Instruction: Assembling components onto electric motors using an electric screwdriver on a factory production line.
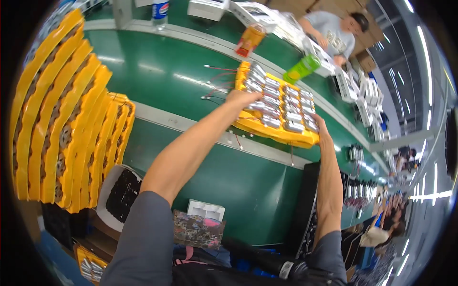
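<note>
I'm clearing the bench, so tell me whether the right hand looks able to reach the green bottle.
Probably not while occupied: the right hand holds the yellow tray by its right side. If freed, it likely could; the green bottle looks uncovered beyond the tray.

Bare green tabletop (250,178) leaves passage at 6 o'clock of the yellow tray (260,128); at 10, loose wires (223,68) intrude. Green bottle (302,68) blocks 1, drink carton (250,40) 11; stacked yellow trays (76,128) wall off 9.

Green workbench (257,190), bright ceiling tube lights (428,62)
</note>
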